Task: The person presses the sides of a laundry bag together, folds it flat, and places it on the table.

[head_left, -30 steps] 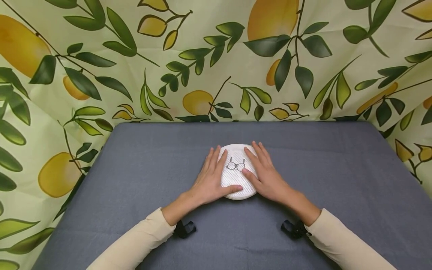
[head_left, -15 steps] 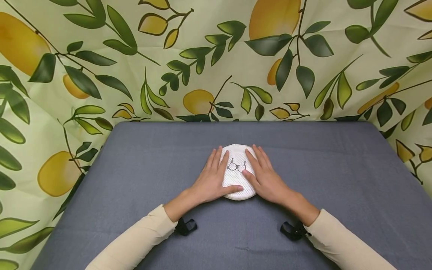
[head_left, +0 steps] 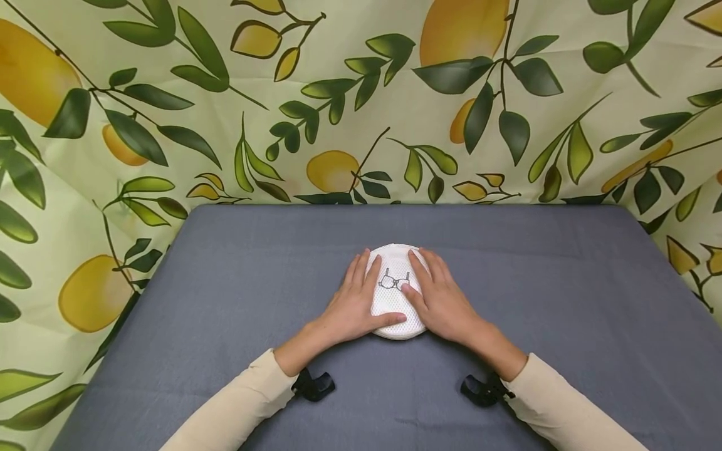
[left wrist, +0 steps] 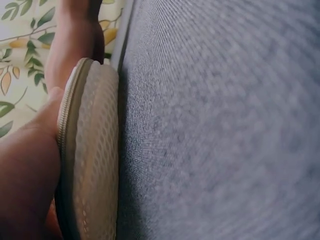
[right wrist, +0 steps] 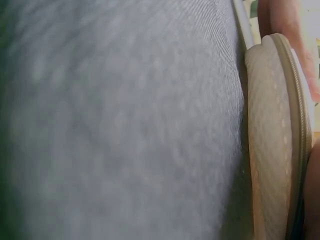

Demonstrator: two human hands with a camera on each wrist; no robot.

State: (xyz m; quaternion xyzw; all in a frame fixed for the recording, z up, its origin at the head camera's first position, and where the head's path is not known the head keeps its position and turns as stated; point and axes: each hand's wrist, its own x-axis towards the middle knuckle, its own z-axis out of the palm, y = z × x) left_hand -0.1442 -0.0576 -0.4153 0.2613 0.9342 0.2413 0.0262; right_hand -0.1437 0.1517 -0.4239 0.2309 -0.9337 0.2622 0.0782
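The white mesh pouch (head_left: 388,302) lay on the grey surface (head_left: 254,269) between the left hand (head_left: 351,305) and right hand (head_left: 445,305), whose fingers (head_left: 361,269), straight and slightly spread, rested against it ungripped.

Backdrop (head_left: 350,100): pale cloth facing you, yellow-green fruit-and-leaf print, some creases.
Tabletop (head_left: 389,401): grey-blue fabric in front of you, faint wrinkles.

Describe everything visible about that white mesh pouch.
The white mesh pouch is rounded and puffy, with a bra drawing in dark lines on top and a zipper along its side. It lies flat on the gray tablecloth; the left hand and right hand rest on it from either side. Its inside is hidden.
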